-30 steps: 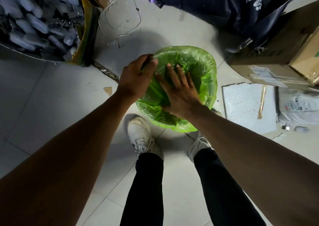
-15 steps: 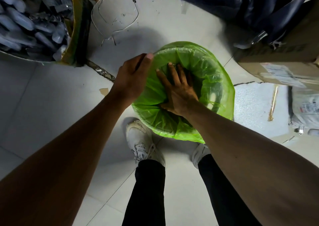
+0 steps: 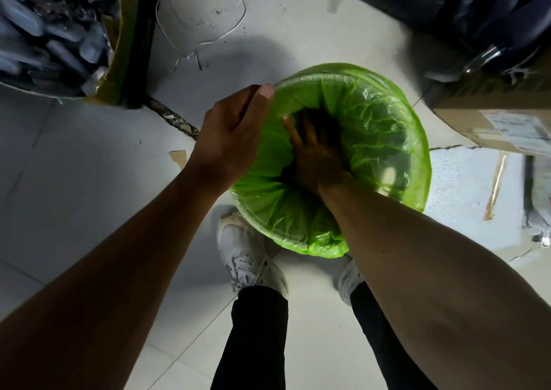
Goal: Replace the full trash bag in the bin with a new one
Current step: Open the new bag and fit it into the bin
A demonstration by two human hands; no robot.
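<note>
Bag (image 3: 381,115) in bin; box (image 3: 507,115) right; shoes (image 3: 247,258) below.

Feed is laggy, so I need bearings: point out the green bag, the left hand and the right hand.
green bag (image 3: 384,121): head view, liner stretched inside the bin.
left hand (image 3: 229,133): head view, back of hand at the rim.
right hand (image 3: 316,154): head view, back of hand inside the bag.

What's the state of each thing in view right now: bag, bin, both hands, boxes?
green trash bag: lining the bin, edge folded over the rim, looks empty
bin: upright on the floor, wrapped by the bag
left hand: gripping the bag at the rim
right hand: inside the bin, fingers spread, pressing the bag down
cardboard box: closed, label on its side
box of bottles: open, full
</note>
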